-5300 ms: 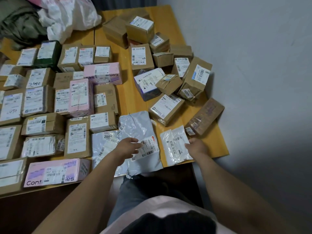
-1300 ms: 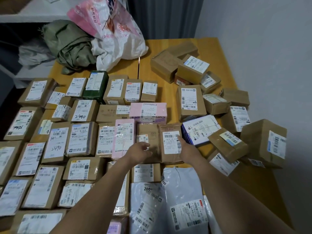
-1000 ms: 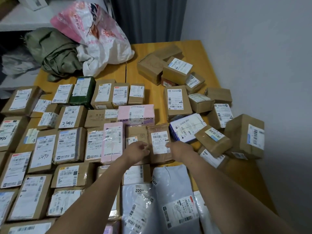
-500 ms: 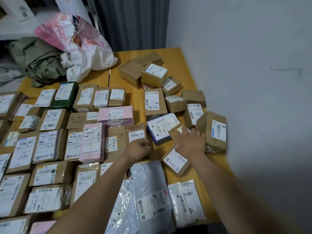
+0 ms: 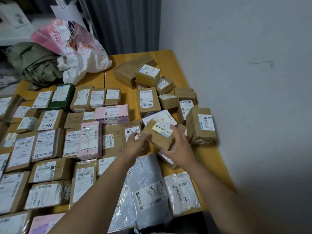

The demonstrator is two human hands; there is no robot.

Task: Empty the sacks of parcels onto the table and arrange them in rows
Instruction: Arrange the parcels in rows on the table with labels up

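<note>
Head view: the right grip [image 5: 179, 149] is clutching a tilted brown box [image 5: 158, 138] above the bench [image 5: 168, 65] between the rows [image 5: 50, 142] and the loose pile [image 5: 168, 98], with the left grip [image 5: 135, 144] hovering open-fingered alongside; the likely next move is laying it flat to extend a row.

I counted three pink boxes [image 5: 111, 114], one green parcel [image 5: 62, 96], two sacks [image 5: 72, 48], three plastic mailers [image 5: 148, 183] and over twenty brown cartons [image 5: 49, 169].

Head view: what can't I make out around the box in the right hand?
All head view.
- Left hand: motion blur hides whether it touches the small box that the right hand holds.
- Parcel below that box: mostly covered by the right hand.
- Pink-white sack: opaque, contents unseen.
- Leftmost parcels: cut by the frame edge.
</note>
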